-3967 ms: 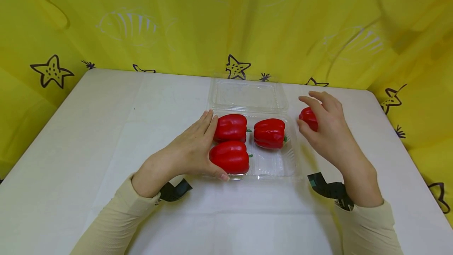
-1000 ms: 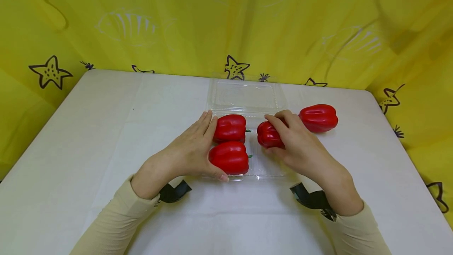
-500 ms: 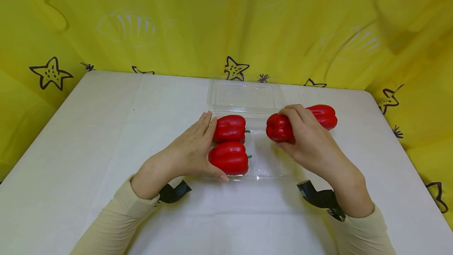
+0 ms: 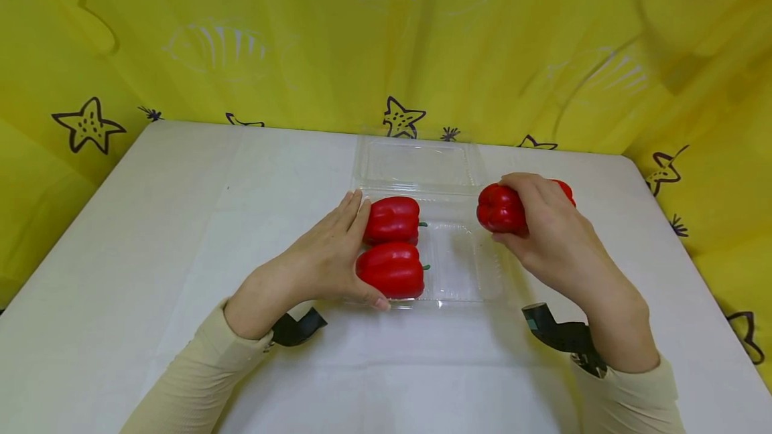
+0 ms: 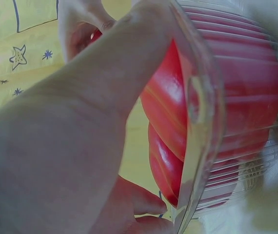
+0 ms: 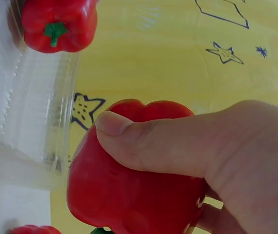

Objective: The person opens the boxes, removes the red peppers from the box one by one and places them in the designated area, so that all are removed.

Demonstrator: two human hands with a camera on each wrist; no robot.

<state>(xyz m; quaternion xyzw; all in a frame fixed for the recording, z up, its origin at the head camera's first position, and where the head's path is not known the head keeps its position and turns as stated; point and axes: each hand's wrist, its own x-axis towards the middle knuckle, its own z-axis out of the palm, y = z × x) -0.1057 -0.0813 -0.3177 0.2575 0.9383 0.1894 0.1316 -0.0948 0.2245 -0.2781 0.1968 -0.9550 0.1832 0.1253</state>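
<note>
The clear container [image 4: 455, 273] is apparently steadied by the left hand [image 4: 326, 253], laid straight-fingered along its left side. The right hand [image 4: 551, 233] curls round a red pepper [image 4: 499, 209] by the container's right side, thumb opposing, probably against slipping

Your L sleeve [image 4: 189, 374] & R sleeve [image 4: 630, 397] match: long, pale cream, finely textured, lightly creased, banded at the end. Your L hand [image 4: 328, 253] & R hand [image 4: 551, 233] are bare. A bent blk fitting [image 4: 295, 333] sits by the L sleeve; a similar R fitting [image 4: 557, 335] has a sm. teal patch nr its tip, mottled base.
</note>
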